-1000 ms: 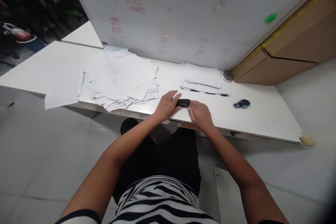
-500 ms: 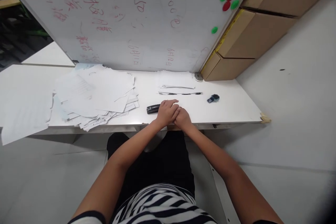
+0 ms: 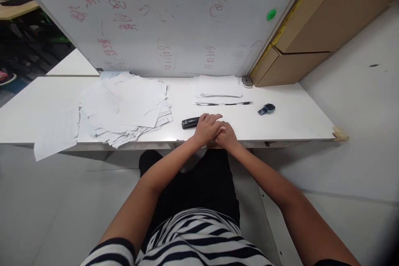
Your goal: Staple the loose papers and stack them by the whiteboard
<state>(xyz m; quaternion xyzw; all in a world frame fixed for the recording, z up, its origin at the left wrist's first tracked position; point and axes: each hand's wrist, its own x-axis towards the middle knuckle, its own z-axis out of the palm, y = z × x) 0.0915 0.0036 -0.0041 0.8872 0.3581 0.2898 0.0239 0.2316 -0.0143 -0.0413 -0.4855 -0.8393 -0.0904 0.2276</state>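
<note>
Evidently, in the head view, the black stapler [image 3: 190,123] lies on the white desk [image 3: 293,126], left of both hands, nearer the left hand [image 3: 205,129], which hides its right end. Its long axis runs roughly along the desk's front edge; the visible part looks slim, glossy, blunt-ended. The right hand [image 3: 227,136] meets the left, fingers overlapping; whether either grips, I cannot tell.

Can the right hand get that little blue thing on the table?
Probably yes: the right hand touches the left hand, but nothing seems to block its way across the table to the blue thing.
</note>
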